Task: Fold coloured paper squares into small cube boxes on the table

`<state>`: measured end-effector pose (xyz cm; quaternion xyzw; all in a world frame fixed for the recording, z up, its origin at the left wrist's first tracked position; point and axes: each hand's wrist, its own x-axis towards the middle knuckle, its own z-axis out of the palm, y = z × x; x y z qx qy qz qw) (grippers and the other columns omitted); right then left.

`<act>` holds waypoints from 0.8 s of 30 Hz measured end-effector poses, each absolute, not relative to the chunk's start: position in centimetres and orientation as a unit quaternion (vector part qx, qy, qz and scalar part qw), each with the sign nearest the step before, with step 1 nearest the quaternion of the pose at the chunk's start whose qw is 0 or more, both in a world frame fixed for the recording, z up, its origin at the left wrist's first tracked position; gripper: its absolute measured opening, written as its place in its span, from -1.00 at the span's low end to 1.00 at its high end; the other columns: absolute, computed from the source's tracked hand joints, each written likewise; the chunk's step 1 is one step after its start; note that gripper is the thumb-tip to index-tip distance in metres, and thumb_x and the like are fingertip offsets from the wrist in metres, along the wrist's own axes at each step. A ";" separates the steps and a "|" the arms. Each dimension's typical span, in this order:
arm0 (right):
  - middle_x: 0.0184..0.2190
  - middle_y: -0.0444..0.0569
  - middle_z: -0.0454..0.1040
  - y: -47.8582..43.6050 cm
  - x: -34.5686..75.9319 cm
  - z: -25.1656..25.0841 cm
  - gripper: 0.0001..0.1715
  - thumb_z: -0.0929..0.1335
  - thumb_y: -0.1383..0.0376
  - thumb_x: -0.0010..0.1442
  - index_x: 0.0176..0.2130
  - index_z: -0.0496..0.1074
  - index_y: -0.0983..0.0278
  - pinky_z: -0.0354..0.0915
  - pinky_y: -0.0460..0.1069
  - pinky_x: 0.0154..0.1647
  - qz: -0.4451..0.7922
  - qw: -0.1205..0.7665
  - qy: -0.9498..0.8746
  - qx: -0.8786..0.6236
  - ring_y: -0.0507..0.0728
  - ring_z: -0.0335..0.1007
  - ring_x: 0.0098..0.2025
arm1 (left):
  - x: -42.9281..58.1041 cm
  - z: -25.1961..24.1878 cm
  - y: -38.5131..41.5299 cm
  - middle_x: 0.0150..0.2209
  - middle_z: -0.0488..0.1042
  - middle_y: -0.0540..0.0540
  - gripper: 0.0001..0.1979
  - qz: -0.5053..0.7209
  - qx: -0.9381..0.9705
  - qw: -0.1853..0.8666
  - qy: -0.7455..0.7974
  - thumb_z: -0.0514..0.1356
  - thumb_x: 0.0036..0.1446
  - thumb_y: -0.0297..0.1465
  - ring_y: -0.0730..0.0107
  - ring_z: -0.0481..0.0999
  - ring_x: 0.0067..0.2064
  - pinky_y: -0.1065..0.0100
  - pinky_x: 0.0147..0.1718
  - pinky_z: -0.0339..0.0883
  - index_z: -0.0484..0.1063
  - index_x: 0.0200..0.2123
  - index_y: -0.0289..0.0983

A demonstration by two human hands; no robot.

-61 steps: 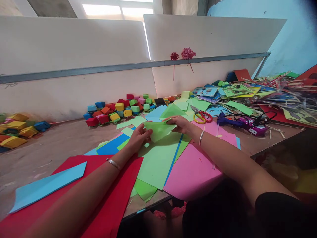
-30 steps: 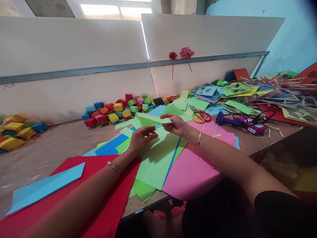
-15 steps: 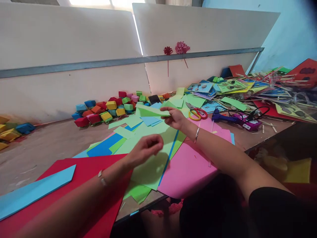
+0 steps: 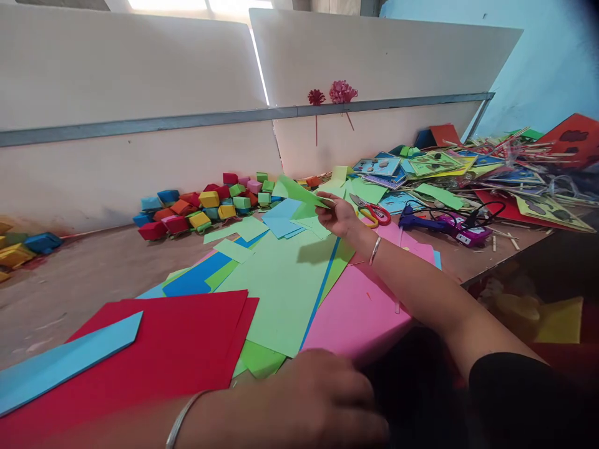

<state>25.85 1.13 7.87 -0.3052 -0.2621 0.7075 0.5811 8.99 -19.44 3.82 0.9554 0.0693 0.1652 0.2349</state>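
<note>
My right hand [image 4: 340, 216] is stretched out over the table and pinches a folded light green paper piece [image 4: 296, 190], lifted above the sheets. My left hand [image 4: 322, 399] is drawn back to the near table edge at the bottom of the view, its back toward me and its fingers curled downward; whether it holds anything is hidden. Below the raised piece lie a large light green sheet [image 4: 281, 287], a pink sheet [image 4: 360, 312] and a red sheet [image 4: 163, 349].
A pile of small coloured paper boxes [image 4: 210, 202] sits by the white back panel [image 4: 140, 93]. Red-and-yellow scissors [image 4: 372, 212] and a purple glue gun [image 4: 444, 224] lie to the right. Craft cards and sticks [image 4: 515, 168] heap at far right. A blue strip [image 4: 60, 362] lies near left.
My left hand let go of the green piece and pulled back from the table's middle to the near edge. My right hand kept the piece, lifting and tilting it farther out.
</note>
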 end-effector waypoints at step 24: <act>-0.66 -0.29 0.14 1.1 26.0 8.4 -0.80 0.24 0.56 0.17 -0.32 0.31 0.28 0.00 -0.28 -0.70 0.729 0.562 -0.291 -0.262 -0.11 0.10 -0.65 | 8.9 5.1 -20.2 -0.40 0.56 -0.02 -0.93 0.155 0.954 0.258 0.016 0.28 0.23 -0.34 0.51 0.49 -0.42 0.51 -0.45 0.36 0.57 -0.25 -0.18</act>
